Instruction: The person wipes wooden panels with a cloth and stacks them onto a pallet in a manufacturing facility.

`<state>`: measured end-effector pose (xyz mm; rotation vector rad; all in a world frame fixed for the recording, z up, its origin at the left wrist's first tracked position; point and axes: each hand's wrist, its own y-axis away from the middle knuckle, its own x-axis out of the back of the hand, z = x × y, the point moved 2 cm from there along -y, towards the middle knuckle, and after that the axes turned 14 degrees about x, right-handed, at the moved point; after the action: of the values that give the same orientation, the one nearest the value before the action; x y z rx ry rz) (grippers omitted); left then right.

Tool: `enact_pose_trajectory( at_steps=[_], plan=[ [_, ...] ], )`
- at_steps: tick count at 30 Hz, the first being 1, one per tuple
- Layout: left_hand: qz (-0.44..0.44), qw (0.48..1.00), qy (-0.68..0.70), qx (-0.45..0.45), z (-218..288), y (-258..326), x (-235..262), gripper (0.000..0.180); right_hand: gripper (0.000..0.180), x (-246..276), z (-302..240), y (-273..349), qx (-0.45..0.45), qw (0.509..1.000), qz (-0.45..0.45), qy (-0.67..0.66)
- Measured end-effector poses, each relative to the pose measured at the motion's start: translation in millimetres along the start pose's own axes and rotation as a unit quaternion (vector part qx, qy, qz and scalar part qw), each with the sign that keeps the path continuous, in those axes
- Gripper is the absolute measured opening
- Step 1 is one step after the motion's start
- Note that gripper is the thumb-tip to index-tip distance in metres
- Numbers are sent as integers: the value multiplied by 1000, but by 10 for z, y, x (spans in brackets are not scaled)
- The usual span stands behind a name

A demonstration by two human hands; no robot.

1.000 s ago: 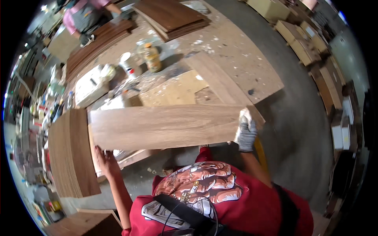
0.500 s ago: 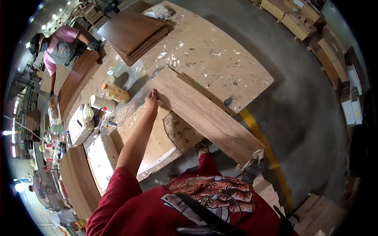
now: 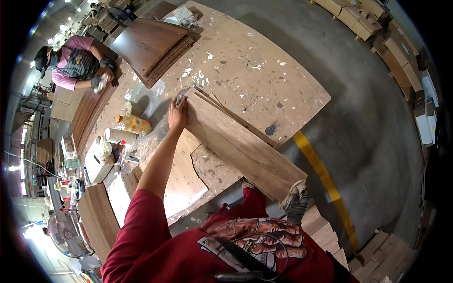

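A long brown wood panel lies slanted across the paint-spattered worktable. My left hand is stretched forward and grips the panel's far end. My right hand, in a grey work glove, holds the near end at the table's edge, just in front of my red shirt. Thin strips of wood lie under the panel's far edge.
A stack of dark panels sits at the table's far side. A yellow bottle and a white can lie left of my arm. Another person works at the far left. A yellow floor line and wood stacks are on the right.
The panel has swung from lying crosswise in front of me to slanting away. My left arm has reached forward along it; my right hand stays on the near end.
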<state>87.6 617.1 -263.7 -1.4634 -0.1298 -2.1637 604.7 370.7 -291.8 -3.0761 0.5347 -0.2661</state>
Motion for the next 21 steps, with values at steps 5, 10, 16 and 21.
enact_pose_trajectory(
  at_steps=[5, 10, 16, 21],
  plan=[
    [0, 1000, -11, 22, -82, -298, -143, 32, 36, -146, 35, 21, -6, 1000, -5, 7],
    [57, 998, 32, 23, -111, -383, -222, 28, 39, -215, -90, -35, -1, 991, -75, 107],
    [107, 993, -7, 45, -110, -246, -52, 33, 47, 151, 441, 43, 132, 951, 34, 277],
    [125, 991, 49, -24, -21, 648, 617, 26, 52, 257, -225, -606, 112, 986, 118, 40]
  ],
)
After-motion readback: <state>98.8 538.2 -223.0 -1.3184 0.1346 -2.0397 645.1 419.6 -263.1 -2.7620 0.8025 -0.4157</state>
